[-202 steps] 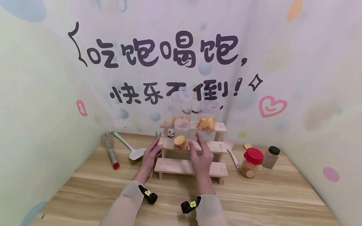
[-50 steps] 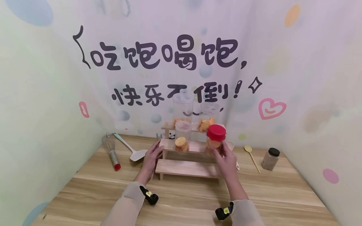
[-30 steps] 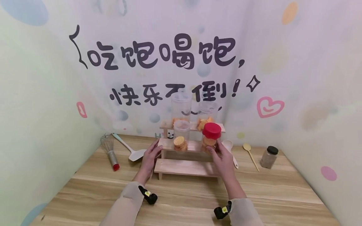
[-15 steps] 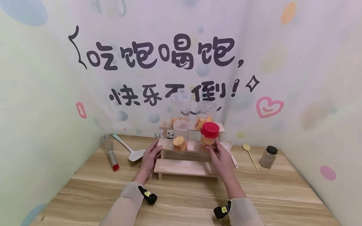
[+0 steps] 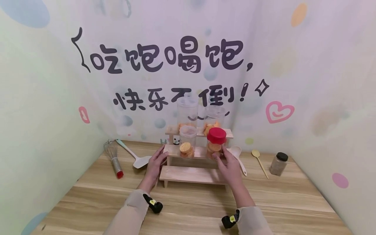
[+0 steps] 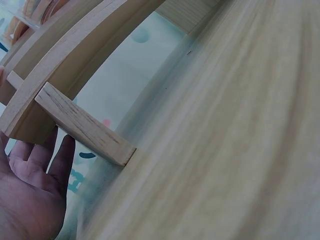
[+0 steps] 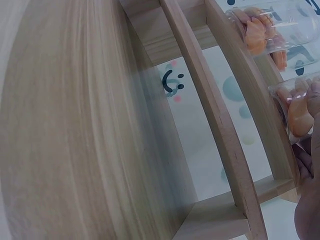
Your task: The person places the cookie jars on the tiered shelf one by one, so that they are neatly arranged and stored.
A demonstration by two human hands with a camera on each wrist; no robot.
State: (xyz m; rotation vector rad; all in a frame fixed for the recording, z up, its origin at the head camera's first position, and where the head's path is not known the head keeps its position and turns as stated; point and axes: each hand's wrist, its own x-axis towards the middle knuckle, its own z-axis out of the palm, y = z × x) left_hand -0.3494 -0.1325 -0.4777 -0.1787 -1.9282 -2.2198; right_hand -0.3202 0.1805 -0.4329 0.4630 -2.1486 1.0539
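Note:
On the table stands a three-tier wooden display rack [image 5: 194, 174]. My left hand [image 5: 155, 163] holds the left end of its middle shelf; in the left wrist view, fingers [image 6: 61, 159] reach up at the shelf's end. My right hand [image 5: 232, 168] grips a clear jar of round cookies with a red lid [image 5: 216, 135] at the right part of the middle shelf, thumb in front. To its left on that shelf is a clear jar with ridged round biscuits [image 5: 188, 148]. Two clear jars, a taller one [image 5: 187, 112] and a shorter one [image 5: 214, 117], hold orange snacks on the top shelf.
Left of the rack lie a whisk [image 5: 114, 160] and a white spatula [image 5: 138, 158]. On the right are a white spoon [image 5: 239, 158], a yellowish spoon [image 5: 259, 162] and a black-lidded jar [image 5: 278, 164]. A printed cloth [image 5: 176, 19] hangs behind the table.
The red-lidded jar, earlier on the table at the right, is now at the middle shelf in my right hand and has shifted slightly left. My left hand stays on the rack.

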